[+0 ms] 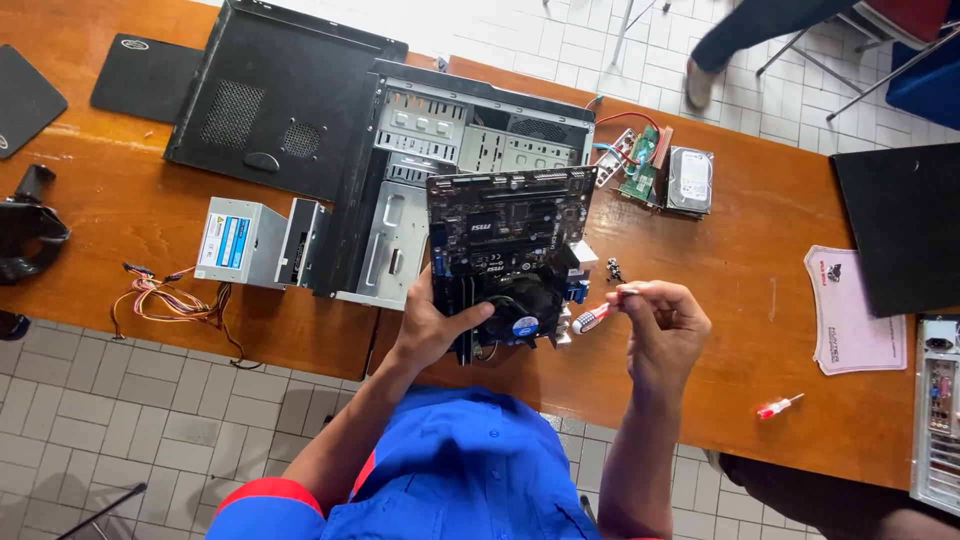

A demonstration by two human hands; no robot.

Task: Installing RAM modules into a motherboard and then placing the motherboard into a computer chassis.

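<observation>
Blue-white rectangular label (229, 242) on grey power supply (245, 243), table left. Round blue sticker (525, 326) on fan hub (520, 305). Pale printed sheet (848, 310), table right.

Black motherboard (505, 240), red and white screwdriver (592, 318), brown desk (760, 290), silver computer case (440, 180), blue shirt (450, 470)

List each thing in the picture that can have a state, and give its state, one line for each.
Motherboard: out of the case, tilted, held by the left hand.
Screwdriver: held in the right hand.
Computer case: lying on its side, open.
Side panel: removed, flat on the table.
Power supply: out, beside the case.
Hard drive: out, on the table.
Second screwdriver: lying unused.
</observation>
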